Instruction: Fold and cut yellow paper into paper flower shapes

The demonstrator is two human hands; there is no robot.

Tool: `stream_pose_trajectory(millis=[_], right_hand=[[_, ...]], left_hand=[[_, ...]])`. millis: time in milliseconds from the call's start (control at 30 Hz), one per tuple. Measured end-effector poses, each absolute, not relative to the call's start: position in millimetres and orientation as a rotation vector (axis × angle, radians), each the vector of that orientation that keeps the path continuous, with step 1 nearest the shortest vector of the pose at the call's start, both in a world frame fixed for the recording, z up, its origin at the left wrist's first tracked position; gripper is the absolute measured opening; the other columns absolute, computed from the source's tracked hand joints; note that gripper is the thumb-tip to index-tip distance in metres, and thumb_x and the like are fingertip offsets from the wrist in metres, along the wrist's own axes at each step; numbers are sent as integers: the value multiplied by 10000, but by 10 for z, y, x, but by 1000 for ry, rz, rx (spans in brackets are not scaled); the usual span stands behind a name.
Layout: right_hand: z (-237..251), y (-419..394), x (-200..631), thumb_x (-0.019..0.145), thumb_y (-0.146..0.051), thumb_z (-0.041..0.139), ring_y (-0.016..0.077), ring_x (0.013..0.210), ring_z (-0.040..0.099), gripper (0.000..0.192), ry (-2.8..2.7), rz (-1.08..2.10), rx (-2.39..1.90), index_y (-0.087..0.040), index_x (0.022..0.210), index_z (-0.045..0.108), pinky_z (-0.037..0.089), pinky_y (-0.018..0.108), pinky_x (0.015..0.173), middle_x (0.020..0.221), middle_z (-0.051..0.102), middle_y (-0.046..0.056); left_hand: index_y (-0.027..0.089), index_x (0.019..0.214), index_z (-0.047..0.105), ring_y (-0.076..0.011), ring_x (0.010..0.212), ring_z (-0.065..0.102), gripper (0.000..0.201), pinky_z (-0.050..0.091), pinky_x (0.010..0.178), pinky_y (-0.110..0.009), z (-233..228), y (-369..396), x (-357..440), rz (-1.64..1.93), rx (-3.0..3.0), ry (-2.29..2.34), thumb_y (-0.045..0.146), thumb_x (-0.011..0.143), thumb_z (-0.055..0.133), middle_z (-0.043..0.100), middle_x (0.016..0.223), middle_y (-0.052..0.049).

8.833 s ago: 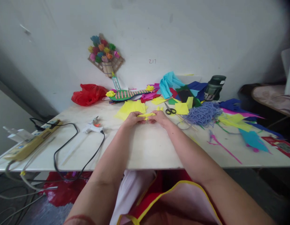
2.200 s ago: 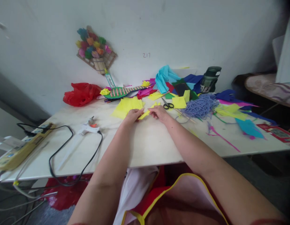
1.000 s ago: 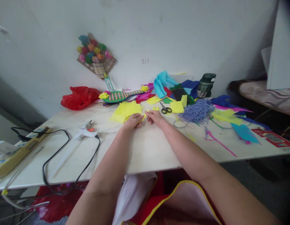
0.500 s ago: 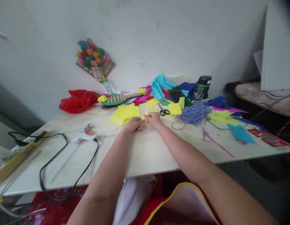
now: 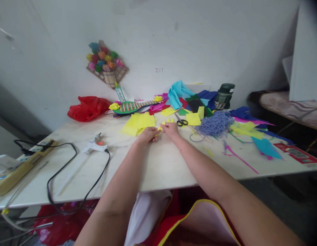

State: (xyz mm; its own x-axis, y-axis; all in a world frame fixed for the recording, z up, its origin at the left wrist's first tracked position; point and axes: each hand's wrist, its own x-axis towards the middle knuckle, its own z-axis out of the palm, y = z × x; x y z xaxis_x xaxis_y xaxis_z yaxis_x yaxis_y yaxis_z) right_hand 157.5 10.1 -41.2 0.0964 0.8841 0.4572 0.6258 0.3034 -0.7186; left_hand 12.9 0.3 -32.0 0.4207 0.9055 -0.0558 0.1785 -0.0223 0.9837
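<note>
My left hand (image 5: 147, 134) and my right hand (image 5: 170, 129) meet over the white table (image 5: 161, 160), and both pinch a small folded yellow paper piece (image 5: 160, 128) between their fingertips. Most of the piece is hidden by the fingers. A loose pile of yellow paper sheets (image 5: 138, 123) lies just behind my left hand. Black-handled scissors (image 5: 182, 121) lie just beyond my right hand, next to a yellow paper square (image 5: 193, 118).
A glue gun (image 5: 95, 147) with a black cord (image 5: 79, 177) and a power strip (image 5: 17, 167) sit at the left. A red plastic bag (image 5: 88, 107), coloured paper scraps, a purple yarn bundle (image 5: 216, 123) and a dark green jar (image 5: 224, 96) crowd the back and right. A paper flower craft (image 5: 107, 66) hangs on the wall.
Both hands stayed together on the yellow piece; the piece went from a long strip held flat to a small fold hidden between the fingertips. The camera view shifted slightly.
</note>
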Motion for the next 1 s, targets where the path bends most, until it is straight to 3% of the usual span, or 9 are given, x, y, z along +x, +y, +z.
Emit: stream_pose_trajectory(millis=[133,333,467,600,700,833,1000], right_hand=[[-396,106,1592,662,-433,536,65,350,348,347,-1397,821,-1236,-160,456,485,306,210,402,364,411,-47],[-395,102,1576,565,-377,645,89,516,490,252,-1371,1040,-1099,-135,598,578,409,208,484,566,563,-5],[-399,134,1557,634,-327,600,112,564,517,189,-1510,731,-1262,-142,595,598,403,220,520,594,592,10],[-386,110,1548,700,-294,550,130,696,549,173,-1810,176,-1366,-166,612,624,362,219,572,792,644,36],[-386,76,1547,749,-315,496,128,711,548,222,-1899,-44,-1406,-178,641,633,324,219,558,843,647,43],[-402,90,1580,762,-401,466,130,603,517,336,-1856,-54,-1517,-156,583,609,288,228,522,647,628,55],[-419,146,1628,755,-385,476,114,553,492,320,-1751,117,-1470,-168,540,570,287,210,500,524,583,13]], left_hand=[[166,634,462,-45,327,385,260,266,360,-177,-301,-12,126,778,1500,1002,394,667,583,465,410,55],[150,682,491,-50,333,389,250,268,369,-182,-312,-20,136,825,1552,962,390,684,563,466,413,43],[155,651,483,-50,336,396,210,279,377,-182,-299,-37,180,820,1540,1014,347,704,548,471,416,45],[154,604,462,-46,341,402,193,285,380,-181,-281,-40,220,788,1530,1097,291,717,536,480,431,39],[156,613,465,-43,341,393,172,297,388,-180,-305,-11,212,809,1508,1089,275,713,539,469,426,47],[161,618,459,-41,328,368,201,262,369,-180,-339,21,170,804,1496,1030,318,698,554,454,418,51],[169,632,454,-40,316,341,216,228,354,-184,-299,-11,150,766,1461,1010,332,665,592,443,409,58]])
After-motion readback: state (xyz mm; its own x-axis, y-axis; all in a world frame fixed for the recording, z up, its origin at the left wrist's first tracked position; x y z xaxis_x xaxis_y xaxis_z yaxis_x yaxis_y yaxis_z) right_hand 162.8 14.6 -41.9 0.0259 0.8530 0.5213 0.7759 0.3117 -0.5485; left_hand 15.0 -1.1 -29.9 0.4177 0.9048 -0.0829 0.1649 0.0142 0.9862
